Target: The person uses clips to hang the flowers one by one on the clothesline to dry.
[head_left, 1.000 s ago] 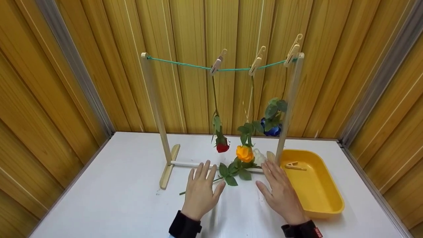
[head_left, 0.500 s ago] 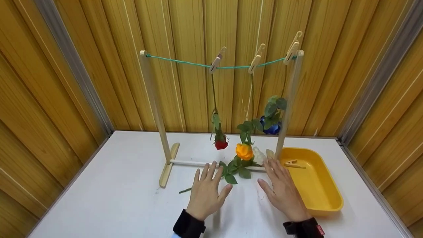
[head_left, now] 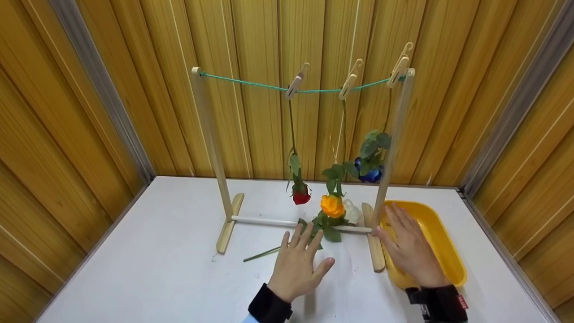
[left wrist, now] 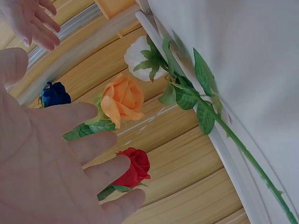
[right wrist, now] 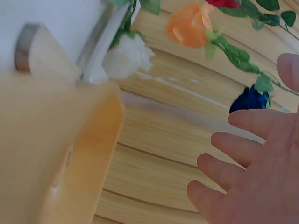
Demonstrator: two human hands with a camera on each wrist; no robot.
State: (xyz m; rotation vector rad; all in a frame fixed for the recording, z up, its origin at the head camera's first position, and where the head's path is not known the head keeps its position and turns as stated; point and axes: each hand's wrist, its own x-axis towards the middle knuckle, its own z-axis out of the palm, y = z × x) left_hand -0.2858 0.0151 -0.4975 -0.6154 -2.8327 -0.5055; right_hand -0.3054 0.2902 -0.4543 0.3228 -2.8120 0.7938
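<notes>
My left hand [head_left: 298,269] hovers over the table just in front of a white rose [head_left: 352,212], its fingers spread and holding nothing. That rose lies on the table, its green stem [left wrist: 252,161] pointing left. Fingers straight and holding nothing, my right hand [head_left: 415,251] is over the near left part of a yellow tub [head_left: 448,251]. In the right wrist view a blurred clothespin [right wrist: 63,170] shows inside the tub. A red rose [head_left: 301,196], an orange rose [head_left: 332,206] and a blue rose [head_left: 370,172] hang head down from a green cord [head_left: 246,83].
Clothespins hold the stems on the cord: a pinkish one [head_left: 293,87] and two pale ones, at the middle [head_left: 348,86] and right [head_left: 397,72]. The wooden rack has a left post [head_left: 210,143], a right post [head_left: 394,143] and a low white bar [head_left: 264,221]. Wood-patterned panels [head_left: 255,134] enclose the table.
My right hand has moved right, from beside the rack's right foot to over the yellow tub. The left hand has shifted a little right and nearer. The hanging roses stay in place.
</notes>
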